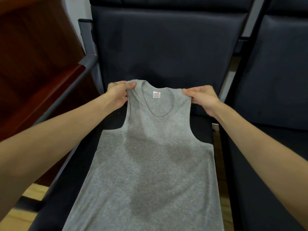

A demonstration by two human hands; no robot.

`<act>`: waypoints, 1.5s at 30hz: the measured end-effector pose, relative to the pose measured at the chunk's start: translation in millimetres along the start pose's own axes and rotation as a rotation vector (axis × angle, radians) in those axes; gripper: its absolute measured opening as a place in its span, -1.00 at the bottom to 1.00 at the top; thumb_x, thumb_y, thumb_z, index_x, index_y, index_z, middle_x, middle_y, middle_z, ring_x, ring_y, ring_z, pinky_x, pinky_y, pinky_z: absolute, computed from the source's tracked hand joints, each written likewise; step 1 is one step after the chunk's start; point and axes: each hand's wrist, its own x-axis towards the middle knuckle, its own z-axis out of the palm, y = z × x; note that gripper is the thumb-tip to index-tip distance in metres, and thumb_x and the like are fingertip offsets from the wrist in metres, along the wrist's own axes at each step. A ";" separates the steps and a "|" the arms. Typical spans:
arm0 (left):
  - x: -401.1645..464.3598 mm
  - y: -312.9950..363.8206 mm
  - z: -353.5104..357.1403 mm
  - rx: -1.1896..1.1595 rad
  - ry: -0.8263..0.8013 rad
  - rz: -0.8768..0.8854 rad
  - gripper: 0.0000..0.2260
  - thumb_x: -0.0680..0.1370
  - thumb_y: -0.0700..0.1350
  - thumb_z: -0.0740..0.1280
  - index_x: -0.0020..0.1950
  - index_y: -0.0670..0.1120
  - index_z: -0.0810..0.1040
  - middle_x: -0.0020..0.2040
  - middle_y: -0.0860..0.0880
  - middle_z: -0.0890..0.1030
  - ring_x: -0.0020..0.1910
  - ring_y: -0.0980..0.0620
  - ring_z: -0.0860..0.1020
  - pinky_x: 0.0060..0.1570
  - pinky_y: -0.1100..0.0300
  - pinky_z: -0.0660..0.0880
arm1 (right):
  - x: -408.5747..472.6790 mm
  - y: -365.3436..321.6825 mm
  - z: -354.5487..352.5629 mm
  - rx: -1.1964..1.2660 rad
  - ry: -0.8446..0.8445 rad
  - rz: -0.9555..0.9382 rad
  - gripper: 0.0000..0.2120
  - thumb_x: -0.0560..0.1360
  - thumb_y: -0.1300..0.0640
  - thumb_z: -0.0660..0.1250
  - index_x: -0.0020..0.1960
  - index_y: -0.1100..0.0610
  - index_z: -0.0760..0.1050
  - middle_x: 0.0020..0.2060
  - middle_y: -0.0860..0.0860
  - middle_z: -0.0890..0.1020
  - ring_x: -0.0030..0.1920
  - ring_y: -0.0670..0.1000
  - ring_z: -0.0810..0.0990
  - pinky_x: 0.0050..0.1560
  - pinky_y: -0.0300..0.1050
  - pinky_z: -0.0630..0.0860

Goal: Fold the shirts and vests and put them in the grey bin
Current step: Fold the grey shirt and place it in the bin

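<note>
The grey vest (146, 157) lies front-up along the seat of a dark chair (166, 47), neck end away from the person and hem running out of view at the bottom. The left hand (116, 95) pinches the left shoulder strap between thumb and curled fingers (131, 85), and the right hand (203, 99) pinches the right strap the same way, so both straps are lifted slightly off the seat while the body rests flat. The white label (156, 94) shows inside the neckline. The step in hand looks like spreading the vest square before the first fold. To do it well, both hands should pull outward and away evenly, so the soft dip in the chest flattens and the side seams lie straight; an uneven tug would likely skew the neckline. Then the straps want laying down level with each other, touching the seat. The grey bin is not in view, so the vest is far from stowed.
</note>
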 end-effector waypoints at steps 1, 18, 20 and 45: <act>-0.8 1.8 -1.3 0.005 -0.028 0.004 -0.61 0.48 -0.29 0.44 0.30 -0.20 0.50 0.16 -0.13 0.61 0.13 -0.06 0.59 -0.11 0.14 0.56 | 1.5 -1.5 -1.3 -0.093 0.007 -0.027 -0.87 0.47 0.15 0.46 -0.05 0.20 0.65 -0.09 0.06 0.70 0.03 0.00 0.67 0.09 -0.11 0.60; -44.8 13.6 -29.3 0.726 -0.081 0.375 -0.91 0.47 -0.20 0.47 -0.07 -0.09 0.61 -0.17 0.01 0.62 -0.18 0.20 0.58 -0.14 0.41 0.47 | -45.2 -21.4 2.1 -0.500 0.079 -0.231 -0.78 0.44 0.12 0.48 -0.27 0.05 0.45 -0.27 -0.05 0.56 -0.21 -0.08 0.55 -0.15 -0.23 0.51; -77.6 8.6 -44.8 0.778 -0.143 0.390 -0.92 0.47 -0.21 0.47 -0.10 -0.08 0.61 -0.19 0.01 0.63 -0.20 0.20 0.59 -0.14 0.43 0.50 | -74.9 -19.1 -0.1 -0.533 -0.017 -0.239 -0.77 0.43 0.15 0.49 -0.29 0.05 0.45 -0.20 0.03 0.62 -0.12 0.02 0.60 -0.04 -0.08 0.57; -91.6 -113.2 -132.5 1.304 0.062 0.295 -0.52 0.53 -0.27 0.35 0.43 -0.07 0.38 0.40 -0.17 0.36 0.26 -0.18 0.47 0.22 -0.01 0.46 | -145.4 111.2 -31.3 -0.695 0.099 0.172 -0.56 0.58 0.16 0.28 0.41 0.25 0.28 0.27 0.23 0.41 0.19 0.19 0.46 0.02 -0.17 0.34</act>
